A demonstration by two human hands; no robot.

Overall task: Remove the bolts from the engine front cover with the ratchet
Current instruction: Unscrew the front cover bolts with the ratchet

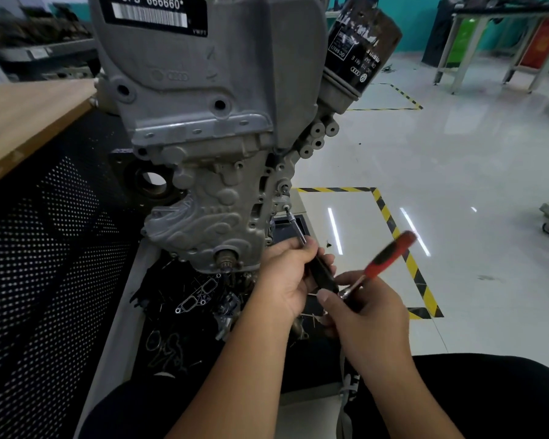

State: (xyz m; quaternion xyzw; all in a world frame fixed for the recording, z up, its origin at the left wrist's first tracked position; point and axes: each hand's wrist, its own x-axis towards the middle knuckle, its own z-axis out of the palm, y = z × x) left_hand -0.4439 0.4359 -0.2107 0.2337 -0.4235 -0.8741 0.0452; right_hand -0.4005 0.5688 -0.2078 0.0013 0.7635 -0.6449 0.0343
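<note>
The grey cast engine front cover stands upright in the middle of the view. A ratchet with a red and black handle points up to the right, its handle blurred. A thin extension bar runs from it up to a bolt on the cover's right edge. My left hand grips the dark lower part of the extension. My right hand holds the ratchet near its head.
A black oil filter sticks out at the engine's upper right. Loose gaskets and small parts lie in a dark tray under the engine. A wooden bench top and a perforated black panel are on the left. Yellow-black floor tape lies to the right.
</note>
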